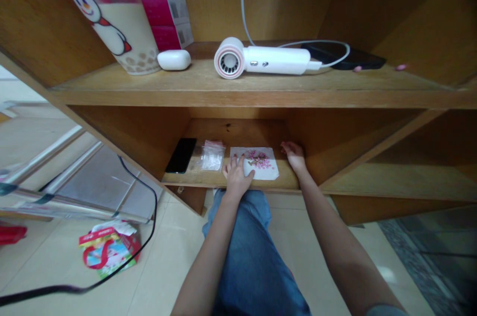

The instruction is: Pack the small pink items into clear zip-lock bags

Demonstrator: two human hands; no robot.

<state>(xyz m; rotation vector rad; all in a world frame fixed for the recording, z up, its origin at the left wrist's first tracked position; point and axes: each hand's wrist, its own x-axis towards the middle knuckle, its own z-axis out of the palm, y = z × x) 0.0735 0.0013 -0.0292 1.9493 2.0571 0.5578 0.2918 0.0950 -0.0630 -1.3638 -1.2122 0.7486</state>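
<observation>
On the lower wooden shelf (186, 178) lies a white packet printed with pink flowers (260, 163). My left hand (235, 177) rests flat on the packet's left end, fingers stretched out. My right hand (294, 155) lies on the shelf just right of the packet, fingers spread, touching or nearly touching its right edge. Neither hand holds anything. A clear plastic bag (212, 155) and a black phone (181, 155) lie to the left of the packet.
The upper shelf (223, 88) carries a white hair dryer (261, 60) with its cord, a white case (174, 59), a snowman-printed cup (112, 13), stacked pink boxes (164, 3) and a dark flat object (346, 56). A black cable (149, 226) and a colourful bag (110, 249) lie on the floor.
</observation>
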